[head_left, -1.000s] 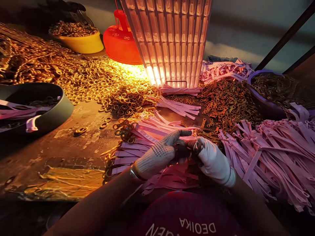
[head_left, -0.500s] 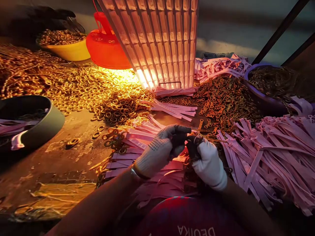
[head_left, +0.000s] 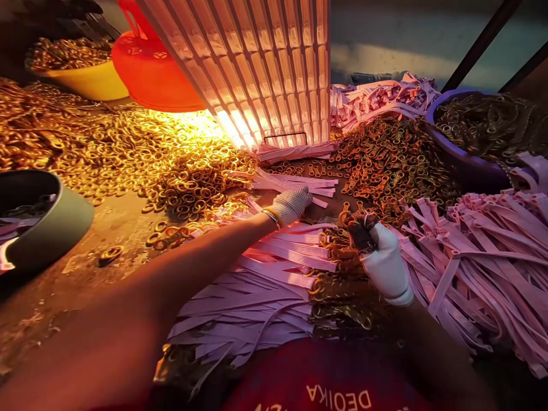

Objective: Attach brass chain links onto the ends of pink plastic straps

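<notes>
My left hand [head_left: 293, 204], in a pale dotted glove, reaches to a small bundle of pink straps [head_left: 291, 181] beyond the work pile. Its fingertips point down and are hidden behind the hand. My right hand [head_left: 385, 260], in a white glove with dark fingertips, is closed in a pinch. Small brass-coloured metal bits show at its fingers, too small to make out fully. Below and between my hands lies a pile of pink straps with metal fittings [head_left: 338, 285] at their right ends.
Loose metal rings [head_left: 188, 177] spread left, under a red lamp [head_left: 149, 74]. A ribbed translucent panel [head_left: 274, 74] stands behind. Metal links [head_left: 381, 165] heap beside a purple tub [head_left: 449, 148]. More pink straps [head_left: 483, 257] lie right; a grey-green container [head_left: 72, 217] and yellow basin [head_left: 94, 80] stand left.
My hands have parted. The left moved forward from beside the right to the small strap bundle; the right stays pinched, slightly further right. The camera view has shifted a little.
</notes>
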Demonstrator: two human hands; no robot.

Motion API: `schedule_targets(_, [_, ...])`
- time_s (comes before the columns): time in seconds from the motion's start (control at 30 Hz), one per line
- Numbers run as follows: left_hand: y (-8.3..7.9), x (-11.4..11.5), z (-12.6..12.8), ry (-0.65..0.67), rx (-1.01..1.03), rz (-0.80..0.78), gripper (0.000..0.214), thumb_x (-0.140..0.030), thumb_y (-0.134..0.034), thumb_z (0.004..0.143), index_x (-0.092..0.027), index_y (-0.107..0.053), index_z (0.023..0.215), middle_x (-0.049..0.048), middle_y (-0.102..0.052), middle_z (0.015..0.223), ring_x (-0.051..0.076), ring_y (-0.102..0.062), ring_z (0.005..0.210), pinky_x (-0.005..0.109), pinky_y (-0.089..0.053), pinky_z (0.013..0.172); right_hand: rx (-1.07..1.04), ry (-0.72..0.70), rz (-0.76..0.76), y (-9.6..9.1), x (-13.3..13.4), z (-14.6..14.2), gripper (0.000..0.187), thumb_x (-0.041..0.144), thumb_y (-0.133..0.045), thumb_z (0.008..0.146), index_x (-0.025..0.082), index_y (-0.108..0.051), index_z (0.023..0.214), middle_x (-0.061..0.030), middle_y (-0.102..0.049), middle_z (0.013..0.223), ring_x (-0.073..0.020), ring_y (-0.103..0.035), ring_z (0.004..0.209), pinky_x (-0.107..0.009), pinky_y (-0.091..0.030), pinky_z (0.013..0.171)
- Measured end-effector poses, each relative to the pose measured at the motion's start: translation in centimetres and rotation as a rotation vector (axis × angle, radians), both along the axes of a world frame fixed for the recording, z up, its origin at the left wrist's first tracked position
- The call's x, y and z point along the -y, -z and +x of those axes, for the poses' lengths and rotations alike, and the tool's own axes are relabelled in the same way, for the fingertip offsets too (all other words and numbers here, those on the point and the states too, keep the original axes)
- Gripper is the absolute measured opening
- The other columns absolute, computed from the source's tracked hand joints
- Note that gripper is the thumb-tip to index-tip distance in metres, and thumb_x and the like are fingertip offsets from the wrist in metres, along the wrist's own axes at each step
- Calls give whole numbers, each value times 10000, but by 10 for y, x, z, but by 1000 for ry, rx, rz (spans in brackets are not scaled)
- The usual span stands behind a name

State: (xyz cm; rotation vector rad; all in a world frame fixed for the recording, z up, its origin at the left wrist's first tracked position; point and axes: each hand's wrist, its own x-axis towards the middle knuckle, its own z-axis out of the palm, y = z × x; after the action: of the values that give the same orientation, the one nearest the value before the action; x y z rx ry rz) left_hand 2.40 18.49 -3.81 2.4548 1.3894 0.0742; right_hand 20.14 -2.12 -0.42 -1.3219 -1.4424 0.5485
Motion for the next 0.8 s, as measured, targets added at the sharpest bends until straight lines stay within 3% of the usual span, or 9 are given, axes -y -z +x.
schedule_targets(0.17, [0, 9, -9, 20, 67, 7, 175, -203, -589, 866, -147, -641, 1023, 111, -658, 954, 208, -602, 810, 312, -451, 734, -61, -17, -1, -5, -2, 1, 218, 384, -553, 973, 189, -650, 961, -6, -615, 760, -153, -567, 722, -264, -481, 677])
schedule_targets(0.3, [-22, 24, -20, -14, 181, -17, 171, -255, -541, 894, -147, -626, 995, 73, -646, 832, 153, -559, 694, 273, -441, 639, 43, -67, -14, -9, 0, -3, 168, 285, -521, 966, 201, -658, 1014, -11, -656, 803, -150, -569, 700, -271, -481, 680])
schedule_targets(0.43, [-62, 65, -34, -98, 458, -314, 241, -375, -487, 928, -171, -615, 937, 0, -540, 599, 105, -440, 463, 229, -333, 443, 258, -155, 22, -14, -1, -16, 239, 157, -483, 900, 191, -655, 1062, -62, -708, 956, -187, -644, 854, -292, -491, 794])
schedule_targets(0.57, [-89, 119, -47, -181, 768, -629, 257, -432, -562, 895, -186, -546, 821, -36, -469, 538, 81, -369, 409, 206, -246, 386, 674, -101, -87, -23, -2, -36, 237, 110, -518, 788, 160, -659, 971, -92, -703, 899, -222, -650, 833, -290, -455, 722])
schedule_targets(0.67, [-90, 147, -53, -210, 845, -720, 290, -441, -553, 910, -195, -493, 770, -47, -443, 532, 76, -365, 400, 201, -248, 374, 902, -40, -134, -31, -1, -49, 179, 140, -521, 781, 163, -648, 904, -96, -696, 860, -228, -645, 784, -297, -407, 646])
schedule_targets(0.8, [-76, 163, -57, -197, 729, -582, 334, -473, -470, 953, -198, -516, 769, -52, -442, 480, 92, -380, 393, 210, -289, 390, 1079, -34, -126, -32, 5, -60, 147, 142, -508, 799, 164, -639, 862, -109, -680, 830, -245, -642, 753, -316, -369, 582])
